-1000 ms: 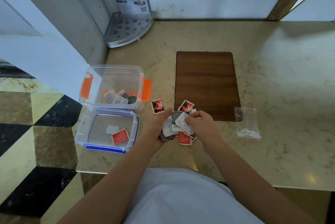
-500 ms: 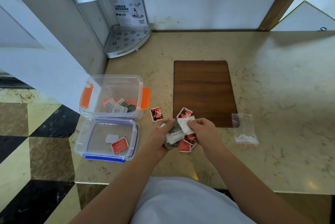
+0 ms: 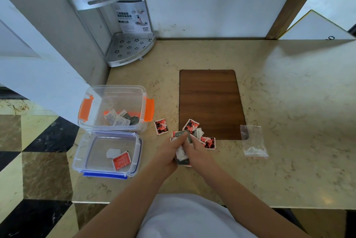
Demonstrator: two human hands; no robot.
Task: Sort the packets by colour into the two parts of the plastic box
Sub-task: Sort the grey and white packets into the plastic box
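Note:
A clear plastic box (image 3: pixel 113 91) with orange clips sits at the counter's left and holds several grey and white packets (image 3: pixel 120 119). Its lid (image 3: pixel 107 169), lying in front of it, holds one red packet (image 3: pixel 121 160). Red-and-black packets lie loose on the counter: one (image 3: pixel 161 126) beside the box, others (image 3: pixel 208 142) at the board's near edge. My left hand (image 3: pixel 169 153) grips a small stack of grey and white packets (image 3: pixel 182 156). My right hand (image 3: pixel 198 153) pinches the top of the same stack. The stack's lower part is hidden between my hands.
A brown wooden board (image 3: pixel 210 101) lies on the marble counter (image 3: pixel 289 103). A small clear bag (image 3: pixel 253 142) lies to its right. A metal corner rack (image 3: pixel 129 49) stands at the back left. The counter's left edge drops to a chequered floor.
Both hands have drawn together and gathered the grey and white packets into an upright stack. The view has tilted up, so everything sits lower in the frame.

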